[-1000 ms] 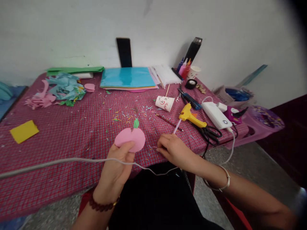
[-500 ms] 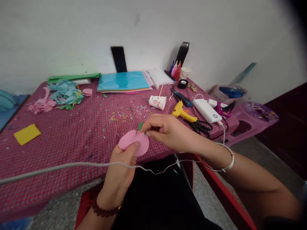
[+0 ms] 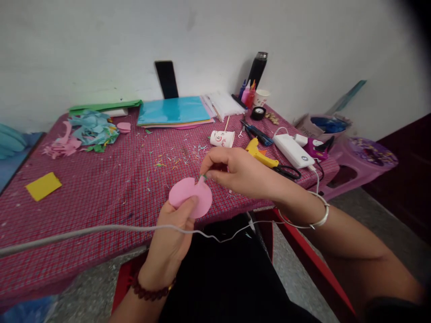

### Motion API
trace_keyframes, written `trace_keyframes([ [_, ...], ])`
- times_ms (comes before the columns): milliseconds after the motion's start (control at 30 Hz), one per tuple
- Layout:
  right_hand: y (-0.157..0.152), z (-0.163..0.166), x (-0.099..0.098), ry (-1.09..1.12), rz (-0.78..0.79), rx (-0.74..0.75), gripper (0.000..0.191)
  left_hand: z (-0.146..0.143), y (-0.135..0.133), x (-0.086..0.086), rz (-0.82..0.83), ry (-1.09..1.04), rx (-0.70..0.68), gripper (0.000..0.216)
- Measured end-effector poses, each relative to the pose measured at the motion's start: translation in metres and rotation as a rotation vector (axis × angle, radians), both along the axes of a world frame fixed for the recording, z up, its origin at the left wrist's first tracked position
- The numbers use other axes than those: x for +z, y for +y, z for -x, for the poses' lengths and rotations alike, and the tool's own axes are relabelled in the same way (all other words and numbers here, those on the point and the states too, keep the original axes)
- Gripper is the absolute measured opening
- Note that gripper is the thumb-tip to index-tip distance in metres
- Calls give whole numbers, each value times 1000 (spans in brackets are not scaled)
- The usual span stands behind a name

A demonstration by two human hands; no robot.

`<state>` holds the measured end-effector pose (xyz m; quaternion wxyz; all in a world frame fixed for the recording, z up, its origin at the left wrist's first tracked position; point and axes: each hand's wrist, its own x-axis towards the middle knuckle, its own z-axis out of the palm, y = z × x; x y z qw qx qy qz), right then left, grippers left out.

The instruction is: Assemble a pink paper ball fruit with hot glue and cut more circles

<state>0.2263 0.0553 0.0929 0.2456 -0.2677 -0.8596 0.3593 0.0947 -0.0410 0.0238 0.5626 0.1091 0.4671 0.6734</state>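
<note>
My left hand pinches the lower edge of a pink heart-shaped paper cutout, holding it up above the near edge of the table. My right hand has its fingers closed in a pinch at the top notch of the cutout, on a small green paper leaf that is mostly hidden by the fingertips. A thin white cable runs across in front of my left hand.
The table has a red checked cloth strewn with paper scraps. On it lie a yellow glue gun, black scissors, a white power bank, a tipped paper cup, coloured paper sheets, a yellow paper piece. Pink stool at right.
My right hand left the table near the glue gun and came up to the top of the pink cutout, pinching at the green leaf. My left hand keeps holding the cutout.
</note>
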Motion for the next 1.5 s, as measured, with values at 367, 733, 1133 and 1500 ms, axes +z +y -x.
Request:
trace_keyframes([
  [367, 2, 6, -13, 63, 154, 79, 15, 2, -2, 0, -30, 33, -17, 34],
  [733, -2, 8, -17, 48, 80, 24, 16, 1, -4, -1, -44, 40, -47, 37],
  [1133, -5, 10, -17, 9, -17, -4, 18, -1, -2, -2, -78, 82, -13, 33],
  [1500, -20, 3, -9, 106, -136, 27, 22, 0, -5, -6, -112, 290, 78, 33],
])
